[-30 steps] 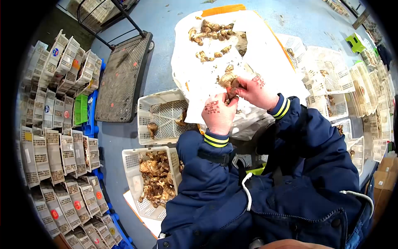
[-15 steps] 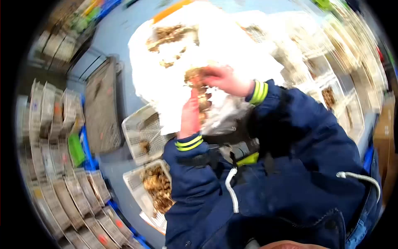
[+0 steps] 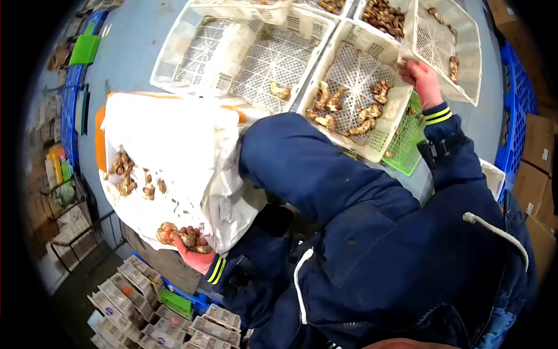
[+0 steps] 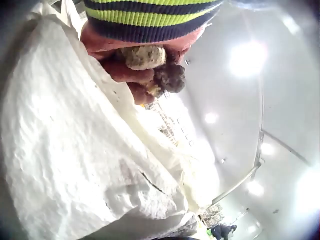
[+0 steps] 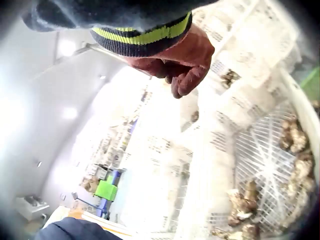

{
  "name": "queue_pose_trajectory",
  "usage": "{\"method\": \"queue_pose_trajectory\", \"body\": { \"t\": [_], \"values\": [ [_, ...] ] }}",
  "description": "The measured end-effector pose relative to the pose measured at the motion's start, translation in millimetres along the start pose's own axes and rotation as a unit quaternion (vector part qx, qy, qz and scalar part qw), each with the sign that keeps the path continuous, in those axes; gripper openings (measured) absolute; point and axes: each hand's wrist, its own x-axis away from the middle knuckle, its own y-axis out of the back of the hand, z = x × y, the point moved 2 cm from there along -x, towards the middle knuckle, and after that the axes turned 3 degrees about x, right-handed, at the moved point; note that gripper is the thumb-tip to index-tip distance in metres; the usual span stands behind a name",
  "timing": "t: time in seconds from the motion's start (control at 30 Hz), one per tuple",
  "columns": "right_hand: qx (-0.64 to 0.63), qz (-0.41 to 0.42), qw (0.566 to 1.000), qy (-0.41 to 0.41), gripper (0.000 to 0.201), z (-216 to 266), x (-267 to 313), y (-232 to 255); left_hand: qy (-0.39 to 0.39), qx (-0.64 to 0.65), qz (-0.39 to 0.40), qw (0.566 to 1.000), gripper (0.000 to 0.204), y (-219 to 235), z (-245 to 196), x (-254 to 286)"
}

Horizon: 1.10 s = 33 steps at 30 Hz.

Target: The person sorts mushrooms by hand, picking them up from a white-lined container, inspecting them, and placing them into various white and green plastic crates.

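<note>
My left hand (image 3: pixel 195 256) is at the near edge of the white sheet, its fingers curled around several brown mushrooms (image 3: pixel 190 237). In the left wrist view a pale stem end (image 4: pixel 145 57) and a dark lump show among the fingers. At the far right my right hand (image 3: pixel 423 84) hovers at the corner of a white crate (image 3: pixel 474 87) holding a few mushrooms. In the right wrist view its fingers (image 5: pixel 187 82) hang loosely bent, with nothing seen between them. Beside it, another white crate (image 3: pixel 378 150) contains several mushrooms.
More mushrooms (image 3: pixel 123 173) lie on the white sheet (image 3: pixel 174 125). White crates (image 3: pixel 232 43) stand across the floor in front, one with a single pale mushroom (image 3: pixel 280 91). A green basket (image 3: pixel 407 166) sits under the crates at right. Cardboard boxes (image 3: pixel 537 145) and stacked crates (image 3: pixel 157 314) stand at the sides.
The head view has turned to the right. My hands, together over the sheet before, are now far apart: the right has moved to the crates, the left stays by the sheet with mushrooms.
</note>
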Motion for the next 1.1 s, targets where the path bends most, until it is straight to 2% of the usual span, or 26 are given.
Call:
{"method": "queue_pose_trajectory", "body": {
  "t": [0.03,0.07,0.1,0.13,0.2,0.23,0.27,0.3,0.33,0.4,0.43,0.47,0.53,0.57,0.6,0.67,0.7,0.73,0.77,0.8,0.87,0.9,0.93,1.0,1.03,1.1],
  "values": [
    [-0.015,-0.029,0.997,-0.073,0.03,-46,-3,18,-0.012,-0.037,-0.049,0.998,0.029,-14,-2,7],
    [-0.018,-0.005,0.987,-0.158,0.029,-65,3,16,-0.005,-0.018,-0.013,1.0,0.028,-15,-2,0],
    [-0.049,0.022,0.979,-0.195,0.025,-96,0,21,-0.003,-0.015,0.015,1.0,0.028,-22,-3,-1],
    [-0.022,0.032,0.973,-0.227,0.025,-113,-1,18,0.001,-0.013,0.041,0.999,0.028,-29,-4,1],
    [0.084,0.066,0.964,-0.245,0.026,-175,-26,15,-0.016,-0.028,0.036,0.999,0.028,-45,-6,11],
    [0.284,0.084,0.938,-0.179,0.027,-181,-32,8,-0.02,-0.037,0.045,0.998,0.029,-48,-8,14],
    [0.47,0.101,0.871,-0.103,0.028,-187,-36,-5,-0.025,-0.045,0.054,0.997,0.029,-50,-9,15],
    [0.559,0.128,0.814,-0.097,0.029,-183,-36,-17,-0.023,-0.064,-0.004,0.998,0.031,-55,-10,20],
    [0.63,0.144,0.763,-0.039,0.023,-209,-40,-20,-0.023,-0.07,-0.008,0.997,0.031,-56,-10,20],
    [0.739,0.251,0.625,0.012,0.029,-280,-51,-18,-0.05,-0.069,0.034,0.996,0.032,-48,-11,17],
    [0.749,0.321,0.567,-0.122,0.028,-251,-42,-35,-0.018,-0.057,0.07,0.996,0.031,-36,-15,11],
    [0.747,0.324,0.567,-0.123,0.028,-254,-34,-36,-0.017,-0.06,0.068,0.996,0.031,-22,-13,6],
    [0.799,0.28,0.532,-0.005,0.023,-264,-29,-41,-0.067,-0.115,0.093,0.987,0.038,-14,-13,2],
    [0.809,0.246,0.533,-0.014,0.023,-270,-28,-44,-0.077,-0.129,0.106,0.983,0.043,-9,-13,-1],
    [0.806,0.312,0.502,-0.033,0.024,-258,-30,-53,-0.087,-0.143,0.119,0.979,0.049,-10,-14,-1],
    [0.782,0.292,0.542,-0.094,0.02,-265,-38,-57,-0.079,-0.106,0.127,0.983,0.05,-10,-14,-1],
    [0.783,0.29,0.543,-0.093,0.02,-261,-41,-58,-0.077,-0.093,0.13,0.984,0.05,-19,-12,2],
    [0.796,0.298,0.519,-0.092,0.018,-253,-42,-58,-0.101,-0.117,0.05,0.987,0.033,-47,-9,17],
    [0.809,0.305,0.495,-0.091,0.016,-242,-45,-57,-0.123,-0.14,-0.031,0.982,0.035,-62,-8,24],
    [0.802,0.28,0.52,-0.083,0.014,-215,-41,-59,-0.123,-0.139,-0.029,0.982,0.035,-60,-9,23],
    [0.774,0.254,0.571,-0.099,0.021,-185,-36,-54,-0.036,-0.053,-0.011,0.998,0.035,-52,-11,19],
    [0.753,0.254,0.591,-0.138,0.031,-214,-43,-41,-0.044,-0.049,0.0,0.998,0.035,-44,-9,15],
    [0.725,0.209,0.649,-0.095,0.038,-208,-35,-37,-0.043,-0.048,0.0,0.998,0.035,-46,-9,16],
    [0.651,0.204,0.71,-0.174,0.046,-204,-32,-30,-0.035,-0.031,-0.001,0.999,0.035,-51,-7,18],
    [0.635,0.207,0.719,-0.191,0.056,-205,-30,-30,-0.035,-0.03,-0.002,0.999,0.035,-50,-4,18],
    [0.551,0.285,0.746,-0.243,0.064,-204,-36,-29,-0.127,-0.104,-0.027,0.986,0.034,-46,-1,17]
  ]
}}
